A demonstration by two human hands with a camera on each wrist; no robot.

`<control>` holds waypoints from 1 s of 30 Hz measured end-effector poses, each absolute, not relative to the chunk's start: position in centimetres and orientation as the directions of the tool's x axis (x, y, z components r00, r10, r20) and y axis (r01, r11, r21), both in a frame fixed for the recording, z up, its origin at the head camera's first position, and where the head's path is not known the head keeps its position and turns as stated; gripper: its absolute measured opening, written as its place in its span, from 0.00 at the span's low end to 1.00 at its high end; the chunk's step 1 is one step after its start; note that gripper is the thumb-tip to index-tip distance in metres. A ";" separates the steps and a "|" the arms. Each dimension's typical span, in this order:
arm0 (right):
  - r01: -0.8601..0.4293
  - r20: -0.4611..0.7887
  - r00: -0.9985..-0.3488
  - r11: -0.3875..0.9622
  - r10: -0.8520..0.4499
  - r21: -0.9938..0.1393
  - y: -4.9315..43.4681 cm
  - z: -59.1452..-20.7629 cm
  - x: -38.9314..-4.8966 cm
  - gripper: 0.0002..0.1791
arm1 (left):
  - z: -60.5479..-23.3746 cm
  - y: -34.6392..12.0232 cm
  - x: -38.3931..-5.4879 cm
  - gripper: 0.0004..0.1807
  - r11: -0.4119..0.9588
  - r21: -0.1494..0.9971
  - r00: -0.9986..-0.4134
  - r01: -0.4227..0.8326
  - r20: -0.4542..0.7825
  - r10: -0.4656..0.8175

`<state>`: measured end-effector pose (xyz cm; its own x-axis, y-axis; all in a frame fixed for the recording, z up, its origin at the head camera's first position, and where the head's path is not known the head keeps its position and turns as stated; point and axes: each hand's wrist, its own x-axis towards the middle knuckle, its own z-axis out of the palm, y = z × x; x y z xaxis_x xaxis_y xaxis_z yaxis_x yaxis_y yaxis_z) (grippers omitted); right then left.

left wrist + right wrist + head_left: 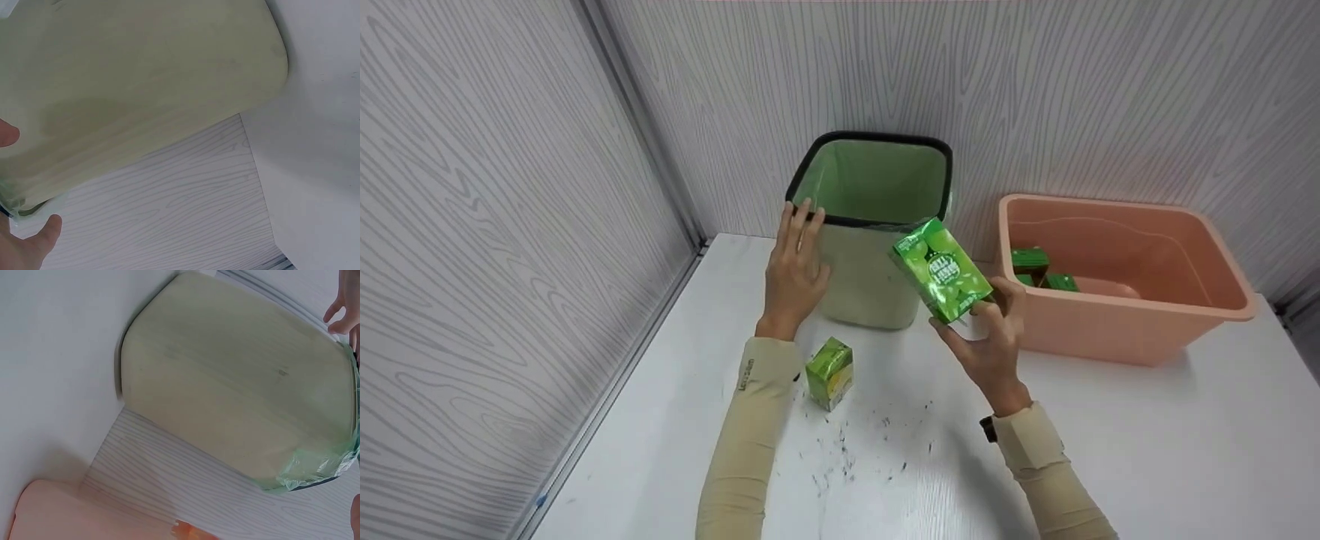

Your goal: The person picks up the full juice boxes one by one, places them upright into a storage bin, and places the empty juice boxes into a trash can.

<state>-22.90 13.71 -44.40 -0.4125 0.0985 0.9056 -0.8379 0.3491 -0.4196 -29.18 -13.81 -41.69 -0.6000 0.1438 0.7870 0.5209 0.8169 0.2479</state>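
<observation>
Between the thumb and fingers of my right hand (994, 349) is a small green carton (943, 271) with fruit printed on its front. It is tilted and held up at the front right of a waste bin (862, 277). Nearly straight fingers of my left hand (793, 274) rest at the bin's black front rim. The bin has a pale body and a green plastic liner (315, 464). Another green carton (830, 373), with a yellow patch, stands on the table near my left wrist. The held carton is out of sight in both wrist views.
A pink plastic tub (1125, 322) stands right of the bin, with several green cartons (1030, 260) in its left end. Dark specks (844, 454) lie scattered on the white table (1185, 442). Wood-patterned panels (720, 97) stand behind and at the left.
</observation>
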 end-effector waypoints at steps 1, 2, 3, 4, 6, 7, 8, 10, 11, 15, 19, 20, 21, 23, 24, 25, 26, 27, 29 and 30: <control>-0.840 0.908 -0.406 0.348 0.105 -0.415 13.7 -44.3 -23.0 0.26 | -41.7 -13.9 -29.2 0.39 0.816 0.250 -0.600 0.522 0.787 0.143; -0.843 0.910 -0.399 0.347 0.110 -0.411 13.7 -44.2 -23.1 0.26 | -41.7 -13.9 -29.2 0.39 0.815 0.251 -0.599 0.522 0.788 0.141; -0.844 0.913 -0.392 0.349 0.117 -0.407 13.6 -44.1 -23.2 0.26 | -41.7 -13.9 -29.2 0.39 0.815 0.251 -0.599 0.523 0.788 0.142; -0.844 0.914 -0.386 0.353 0.123 -0.404 13.6 -44.0 -23.2 0.26 | -41.8 -13.9 -29.2 0.39 0.815 0.250 -0.599 0.523 0.788 0.143; -0.845 0.918 -0.373 0.359 0.133 -0.396 13.5 -43.7 -23.4 0.26 | -41.7 -13.9 -29.3 0.39 0.816 0.248 -0.600 0.522 0.787 0.145; -0.846 0.919 -0.369 0.360 0.139 -0.394 13.4 -43.6 -23.5 0.26 | -41.7 -13.9 -29.3 0.39 0.816 0.247 -0.600 0.523 0.787 0.145; -0.845 0.920 -0.364 0.365 0.144 -0.391 13.3 -43.5 -23.6 0.26 | -41.7 -13.9 -29.3 0.39 0.816 0.246 -0.598 0.523 0.788 0.146; -0.843 0.922 -0.359 0.374 0.146 -0.387 13.3 -43.3 -23.9 0.27 | -41.7 -13.9 -29.3 0.39 0.817 0.244 -0.597 0.523 0.788 0.147; -0.844 0.922 -0.357 0.372 0.146 -0.386 13.2 -43.3 -24.0 0.26 | -41.7 -13.9 -29.3 0.39 0.816 0.245 -0.597 0.524 0.789 0.147; -0.840 0.921 -0.361 0.380 0.145 -0.389 13.1 -43.2 -24.5 0.26 | -41.7 -13.9 -29.2 0.39 0.815 0.250 -0.599 0.523 0.788 0.143; -0.828 0.913 -0.380 0.385 0.150 -0.408 12.8 -43.0 -24.9 0.26 | -41.8 -13.9 -29.2 0.39 0.811 0.259 -0.600 0.526 0.788 0.137; -0.826 0.910 -0.386 0.383 0.152 -0.414 12.7 -42.9 -25.0 0.25 | -41.8 -14.0 -29.2 0.39 0.809 0.260 -0.599 0.527 0.789 0.137; -0.823 0.907 -0.391 0.382 0.155 -0.420 12.6 -42.8 -25.1 0.23 | -41.7 -13.9 -29.2 0.39 0.808 0.260 -0.599 0.528 0.789 0.138; -0.819 0.902 -0.401 0.380 0.158 -0.430 12.5 -42.6 -25.3 0.22 | -41.7 -13.9 -29.2 0.39 0.810 0.258 -0.600 0.527 0.788 0.140; -0.817 0.901 -0.404 0.380 0.158 -0.433 12.4 -42.4 -25.4 0.22 | -41.7 -13.9 -29.3 0.39 0.813 0.254 -0.600 0.525 0.787 0.141; -0.816 0.900 -0.406 0.381 0.158 -0.435 12.3 -42.3 -25.5 0.23 | -41.7 -13.9 -29.3 0.39 0.815 0.251 -0.601 0.522 0.786 0.143; -0.814 0.899 -0.409 0.384 0.156 -0.437 12.2 -42.1 -25.6 0.24 | -41.7 -13.9 -29.3 0.39 0.818 0.248 -0.603 0.519 0.784 0.145; -0.810 0.898 -0.412 0.388 0.153 -0.439 12.2 -41.9 -25.7 0.25 | -41.7 -13.9 -29.2 0.39 0.821 0.245 -0.606 0.515 0.782 0.147; -0.803 0.894 -0.424 0.396 0.146 -0.446 12.0 -41.5 -25.8 0.25 | -41.7 -13.9 -29.2 0.38 0.827 0.241 -0.610 0.508 0.778 0.148; -0.800 0.892 -0.430 0.400 0.140 -0.448 11.9 -41.3 -26.0 0.24 | -41.8 -14.0 -29.2 0.38 0.830 0.240 -0.612 0.504 0.777 0.147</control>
